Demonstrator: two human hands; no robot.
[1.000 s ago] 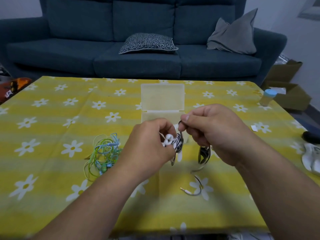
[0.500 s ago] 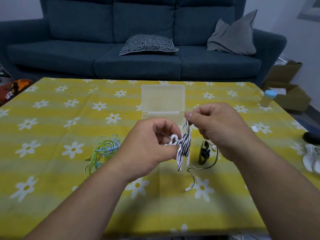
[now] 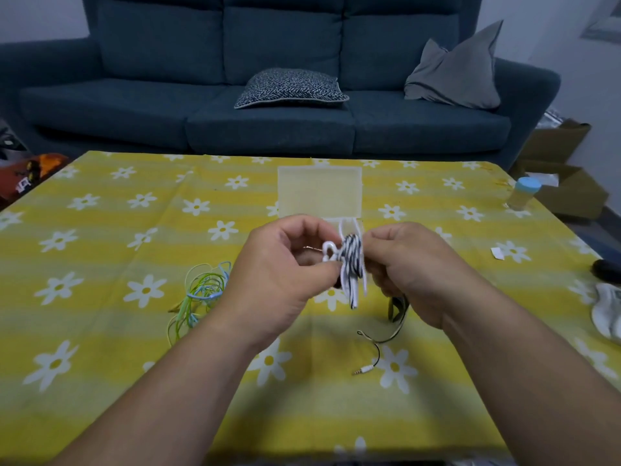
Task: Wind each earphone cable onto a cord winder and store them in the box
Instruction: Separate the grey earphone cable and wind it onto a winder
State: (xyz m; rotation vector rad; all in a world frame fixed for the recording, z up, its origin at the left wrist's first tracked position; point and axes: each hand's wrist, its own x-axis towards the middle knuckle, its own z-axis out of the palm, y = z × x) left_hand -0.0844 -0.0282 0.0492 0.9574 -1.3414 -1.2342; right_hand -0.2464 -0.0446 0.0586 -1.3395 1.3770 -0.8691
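Down comes the right hand [image 3: 413,270] from its pinch above the striped cable bundle [image 3: 351,260], and now it grips tight against the bundle's right side, close to the left hand [image 3: 282,280]. The wraps look fatter. The loose cable [image 3: 389,336] at the near right lies flatter, its upright loop now mostly hidden under that right hand.

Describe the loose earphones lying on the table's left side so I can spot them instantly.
On the yellow flowered tablecloth in front of the blue sofa, look just left of the left hand. A loose tangle of earphones lies there. It alone is green and blue; the held cable is black-and-white striped.
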